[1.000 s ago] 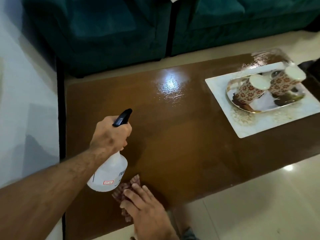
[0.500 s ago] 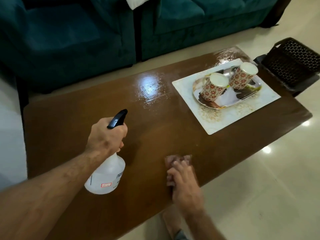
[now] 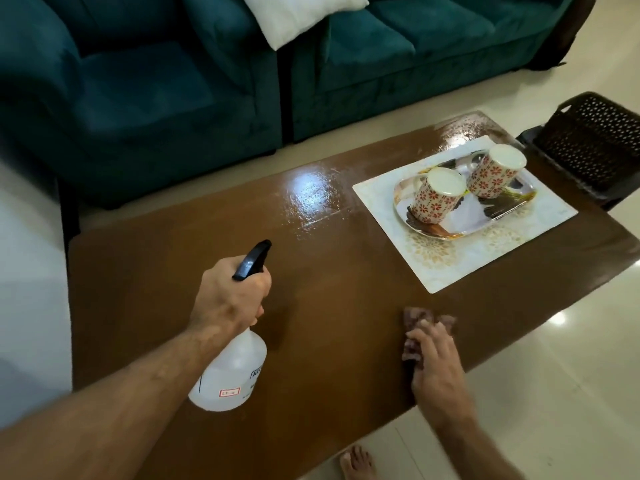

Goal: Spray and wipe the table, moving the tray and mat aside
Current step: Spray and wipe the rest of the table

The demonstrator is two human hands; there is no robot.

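Meanwhile, left hand (image 3: 228,296) grips the sprayer (image 3: 232,372) over the table (image 3: 329,289); right hand (image 3: 434,362) presses a cloth (image 3: 414,318) flat, fingers spread. Tray (image 3: 502,211) sits on the mat (image 3: 457,258), far right.

On the brown wooden desk (image 3: 346,289), two flowered mugs (image 3: 437,195) stand in a steel tray (image 3: 498,213) on a pale mat (image 3: 450,265) at two o'clock.

right hand (image 3: 435,367), cloth (image 3: 417,336) slid rightward along table (image 3: 346,289)

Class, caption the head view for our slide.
Left hand holds spray bottle; right hand presses cloth on table.
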